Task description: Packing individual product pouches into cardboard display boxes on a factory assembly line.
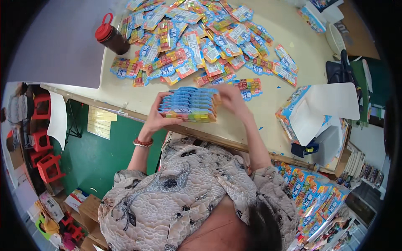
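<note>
**Stack of packets squared between two hands**

A stack of flat blue packets [189,104] sits just above the table's near edge, clasped between both hands. The left hand [161,113] cups its left end; the right hand [228,98] pinches the right end. Beyond lies a loose heap of packets [201,39] on the beige table [276,25]. An open carton [307,113] stands right, a red-capped bottle [111,37] left.

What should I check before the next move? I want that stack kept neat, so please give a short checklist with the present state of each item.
1. Left hand grips one end of the stack of packets: ok.
2. Right hand grips the other end: ok.
3. Packet edges squared: not ok, they are fanned.
4. Stack clear of the loose packets on the table: ok.
5. Open carton reachable at the right: ok.
6. Packet count: cannot tell.
</note>
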Demonstrator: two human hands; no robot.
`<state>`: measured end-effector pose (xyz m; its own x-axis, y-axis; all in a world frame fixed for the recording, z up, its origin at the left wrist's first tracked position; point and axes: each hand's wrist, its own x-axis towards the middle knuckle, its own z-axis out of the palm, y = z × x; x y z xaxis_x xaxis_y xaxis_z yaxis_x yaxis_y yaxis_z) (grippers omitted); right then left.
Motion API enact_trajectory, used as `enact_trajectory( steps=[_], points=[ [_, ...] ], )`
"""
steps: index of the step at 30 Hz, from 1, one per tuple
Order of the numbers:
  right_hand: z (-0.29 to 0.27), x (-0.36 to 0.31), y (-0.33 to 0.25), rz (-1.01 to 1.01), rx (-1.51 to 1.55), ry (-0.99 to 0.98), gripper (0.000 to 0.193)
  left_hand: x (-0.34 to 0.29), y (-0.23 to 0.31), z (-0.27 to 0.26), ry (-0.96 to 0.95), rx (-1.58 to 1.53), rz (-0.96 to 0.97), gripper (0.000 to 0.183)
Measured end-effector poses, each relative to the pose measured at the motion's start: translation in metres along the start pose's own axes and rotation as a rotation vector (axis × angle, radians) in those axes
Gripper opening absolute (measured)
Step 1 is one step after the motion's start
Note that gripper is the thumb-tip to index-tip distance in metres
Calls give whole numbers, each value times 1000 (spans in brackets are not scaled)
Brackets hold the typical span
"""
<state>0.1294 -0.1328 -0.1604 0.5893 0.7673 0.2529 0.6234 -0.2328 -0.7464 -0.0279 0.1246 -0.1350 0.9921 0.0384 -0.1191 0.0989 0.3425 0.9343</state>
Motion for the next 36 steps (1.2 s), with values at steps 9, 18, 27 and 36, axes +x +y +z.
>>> enact_trajectory(
  steps=[9,18,27,36],
  points=[
    [20,139,-38,269,-567,57,106,-4,-1,10,2,731,188,95],
    [-11,132,1,610,97,-46,72,2,1,4,-2,870,202,85],
    [-63,41,11,695,170,208,19,15,2,7,-134,772,245,69],
    [-72,18,12,531,-172,536,30,13,-10,12,-160,718,271,67]
  ],
)
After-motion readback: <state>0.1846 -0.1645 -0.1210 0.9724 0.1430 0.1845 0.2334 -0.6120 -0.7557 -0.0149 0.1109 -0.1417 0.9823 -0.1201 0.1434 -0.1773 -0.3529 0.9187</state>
